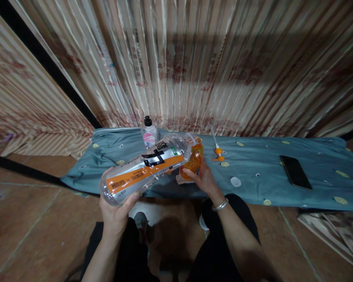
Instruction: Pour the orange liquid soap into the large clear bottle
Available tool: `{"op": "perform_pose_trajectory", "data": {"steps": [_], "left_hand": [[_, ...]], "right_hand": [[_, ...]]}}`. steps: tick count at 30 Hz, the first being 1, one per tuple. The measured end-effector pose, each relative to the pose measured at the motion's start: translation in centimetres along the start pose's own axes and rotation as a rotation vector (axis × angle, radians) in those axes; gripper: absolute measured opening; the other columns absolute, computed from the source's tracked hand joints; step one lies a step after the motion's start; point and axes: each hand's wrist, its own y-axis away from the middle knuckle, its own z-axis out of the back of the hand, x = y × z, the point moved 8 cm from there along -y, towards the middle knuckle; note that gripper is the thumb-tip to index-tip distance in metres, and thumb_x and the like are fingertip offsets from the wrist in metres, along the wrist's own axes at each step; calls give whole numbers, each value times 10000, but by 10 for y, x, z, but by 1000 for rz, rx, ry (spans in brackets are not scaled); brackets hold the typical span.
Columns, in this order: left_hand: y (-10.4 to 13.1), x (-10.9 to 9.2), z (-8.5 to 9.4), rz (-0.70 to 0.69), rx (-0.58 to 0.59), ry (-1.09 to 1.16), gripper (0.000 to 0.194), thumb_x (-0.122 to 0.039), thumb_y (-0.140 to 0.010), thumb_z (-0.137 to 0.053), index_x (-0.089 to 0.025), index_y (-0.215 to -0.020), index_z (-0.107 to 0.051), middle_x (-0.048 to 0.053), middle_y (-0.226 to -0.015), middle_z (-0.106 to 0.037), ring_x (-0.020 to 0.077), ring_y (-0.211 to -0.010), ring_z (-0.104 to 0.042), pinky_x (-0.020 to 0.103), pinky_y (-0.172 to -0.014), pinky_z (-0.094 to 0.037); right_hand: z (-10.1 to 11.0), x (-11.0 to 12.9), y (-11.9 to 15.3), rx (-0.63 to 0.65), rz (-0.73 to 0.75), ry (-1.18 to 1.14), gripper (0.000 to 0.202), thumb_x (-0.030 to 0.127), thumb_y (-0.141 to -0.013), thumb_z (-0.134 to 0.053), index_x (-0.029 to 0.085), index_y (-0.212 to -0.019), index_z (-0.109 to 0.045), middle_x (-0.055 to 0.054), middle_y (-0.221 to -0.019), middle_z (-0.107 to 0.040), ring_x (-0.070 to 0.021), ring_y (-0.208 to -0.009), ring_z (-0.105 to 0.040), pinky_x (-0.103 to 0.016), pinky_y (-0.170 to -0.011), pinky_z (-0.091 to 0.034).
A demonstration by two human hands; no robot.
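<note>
My left hand (pixel 116 211) is wrapped round the base of a large clear bottle (pixel 144 168) with a silver and orange label. The bottle is tilted, its neck pointing right and up. Its mouth meets the top of an orange see-through bottle (pixel 195 158), which my right hand (pixel 202 178) grips from the right side. Whether liquid is passing between them is too small to tell. A crumpled pale cloth or paper (pixel 184 180) shows beneath the orange bottle. An orange pump top (pixel 219 154) with a long tube lies to the right of my right hand.
Behind the large bottle stands a clear bottle with black cap (pixel 149 138). A white round disc (pixel 235 181) and a black phone (pixel 295 172) lie on the blue patterned cloth (pixel 253 164). A striped curtain (pixel 194 58) hangs behind; a dark bar (pixel 44 58) slants at left.
</note>
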Motion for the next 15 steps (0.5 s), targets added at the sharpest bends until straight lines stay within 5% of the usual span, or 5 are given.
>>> {"op": "perform_pose_trajectory", "data": {"steps": [15], "left_hand": [[0, 6, 1, 10, -13, 31, 972, -418, -574, -985, -167, -1420, -576, 132, -1271, -739, 315, -1107, -739, 451, -1033, -574]], "right_hand": [[0, -2, 0, -26, 2, -7, 841, 571, -850, -785, 200, -1534, -468, -171, -1489, -640, -355, -1370, -635, -538, -1182, -505]]}}
